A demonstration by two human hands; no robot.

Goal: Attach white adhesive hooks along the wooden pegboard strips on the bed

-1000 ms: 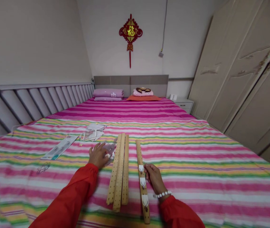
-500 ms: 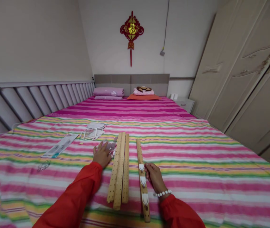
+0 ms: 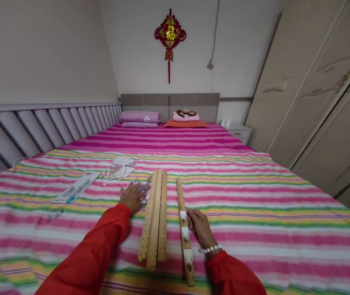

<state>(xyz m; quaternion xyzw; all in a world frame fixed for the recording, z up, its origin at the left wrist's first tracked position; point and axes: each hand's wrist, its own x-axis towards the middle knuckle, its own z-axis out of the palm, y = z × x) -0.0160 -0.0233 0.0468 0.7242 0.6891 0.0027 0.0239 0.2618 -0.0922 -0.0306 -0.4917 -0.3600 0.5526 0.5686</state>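
Observation:
A single wooden strip (image 3: 184, 229) with holes lies on the striped bedspread (image 3: 270, 213) and carries three white hooks (image 3: 185, 234). My right hand (image 3: 200, 227) rests against its right side, fingers curled near the upper hooks. To its left lie three more wooden strips (image 3: 155, 219) side by side. My left hand (image 3: 132, 196) lies with fingers spread on a clear plastic bag of small parts (image 3: 142, 188), just left of those strips.
White paper packets (image 3: 120, 169) and a long printed package (image 3: 76, 187) lie on the bed to the left. Pillows (image 3: 139, 118) sit at the headboard. A padded wall runs along the left, wardrobes (image 3: 322, 102) along the right.
My left hand has shifted slightly on the plastic bag. The view has tilted down a little. The right hand and strips have not moved.

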